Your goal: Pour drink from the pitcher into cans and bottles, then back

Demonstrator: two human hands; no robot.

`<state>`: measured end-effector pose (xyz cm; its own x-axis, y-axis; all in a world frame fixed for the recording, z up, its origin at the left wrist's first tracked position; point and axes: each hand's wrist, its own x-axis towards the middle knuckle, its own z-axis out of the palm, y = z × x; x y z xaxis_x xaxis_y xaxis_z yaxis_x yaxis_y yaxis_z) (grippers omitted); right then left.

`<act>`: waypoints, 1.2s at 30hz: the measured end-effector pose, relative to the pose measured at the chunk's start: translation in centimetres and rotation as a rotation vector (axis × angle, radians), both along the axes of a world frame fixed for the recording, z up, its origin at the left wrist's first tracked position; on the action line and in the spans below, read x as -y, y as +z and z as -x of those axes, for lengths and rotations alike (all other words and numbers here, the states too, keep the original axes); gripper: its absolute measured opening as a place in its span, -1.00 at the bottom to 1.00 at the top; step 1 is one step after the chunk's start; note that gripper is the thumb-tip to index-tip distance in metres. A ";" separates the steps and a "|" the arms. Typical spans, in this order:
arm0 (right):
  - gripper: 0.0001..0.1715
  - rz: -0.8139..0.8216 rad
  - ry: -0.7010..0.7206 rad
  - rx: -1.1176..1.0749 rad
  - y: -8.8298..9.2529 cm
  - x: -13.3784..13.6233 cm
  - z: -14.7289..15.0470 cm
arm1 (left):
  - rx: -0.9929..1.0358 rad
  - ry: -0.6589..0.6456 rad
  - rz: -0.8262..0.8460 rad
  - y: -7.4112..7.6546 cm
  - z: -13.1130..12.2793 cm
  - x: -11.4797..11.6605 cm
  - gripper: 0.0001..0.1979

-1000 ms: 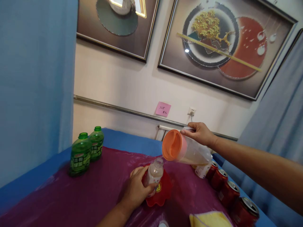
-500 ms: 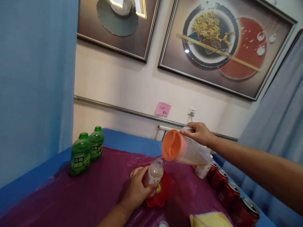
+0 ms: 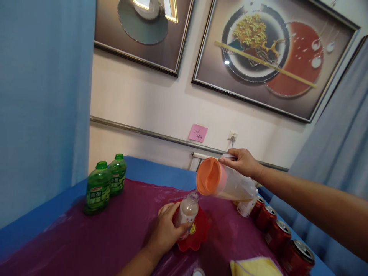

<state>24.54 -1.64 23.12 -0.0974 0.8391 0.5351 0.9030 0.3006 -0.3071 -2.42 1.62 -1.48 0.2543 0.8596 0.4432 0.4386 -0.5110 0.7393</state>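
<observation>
Cloth (image 3: 255, 267) in yellow lies nearest my camera, below and right of my left fingers, with a small white disc (image 3: 198, 272) cut by the lower edge. From my remote seat I have the left hand (image 3: 166, 232) wrapped around a clear bottle (image 3: 188, 210): thumb across its near side, other fingers curled round the left, the uncapped neck rising above them. Just beneath spreads a scalloped red dish (image 3: 195, 244); whether the bottle's base touches it I cannot tell. Higher and to the right, my right hand (image 3: 244, 163) is clenched on the pale handle (image 3: 229, 157) of a clear pitcher (image 3: 237, 186), tipped sideways below those fingers, its orange lid (image 3: 207, 177) just beside the bottle's mouth. Four red cans (image 3: 276, 237) stand in a row below and right of the right fingers, a white container (image 3: 245, 209) near the farthest. Well left of the left fingers, two green bottles (image 3: 98, 191) stand close together. Beyond both hands I see a pink note (image 3: 198, 133) and a socket (image 3: 232, 135) on the wall.
</observation>
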 end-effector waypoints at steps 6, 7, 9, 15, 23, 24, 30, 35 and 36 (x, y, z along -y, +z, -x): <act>-0.26 0.007 -0.002 -0.018 -0.8 0.0 -0.1 | -0.014 0.007 0.024 0.4 0.0 0.2 -0.35; -0.26 0.012 -0.001 -0.023 -0.9 0.0 -0.1 | -0.016 0.009 0.027 0.4 0.0 0.2 -0.35; -0.26 0.018 0.002 -0.026 -1.1 0.0 -0.1 | -0.017 0.020 0.028 0.5 0.0 0.2 -0.34; -0.25 0.014 0.000 -0.017 -1.0 -0.2 -0.3 | -0.010 0.013 0.036 0.3 -0.1 0.2 -0.35; -0.26 0.006 0.002 -0.012 -1.0 -0.2 -0.5 | 0.001 -0.001 0.044 0.3 0.1 0.2 -0.36; -0.26 0.004 0.000 -0.013 -1.0 -0.2 -0.6 | 0.003 -0.001 0.044 0.3 0.0 0.2 -0.36; -0.27 0.019 -0.002 -0.026 -1.0 -0.2 -0.4 | 0.001 0.002 0.059 0.5 0.0 0.3 -0.35; -0.28 0.032 0.003 -0.036 -1.2 -0.1 -0.1 | 0.001 0.008 0.056 0.6 0.0 0.4 -0.35; -0.28 0.031 0.004 -0.034 -1.2 -0.1 -0.1 | 0.003 0.010 0.051 0.5 0.0 0.3 -0.36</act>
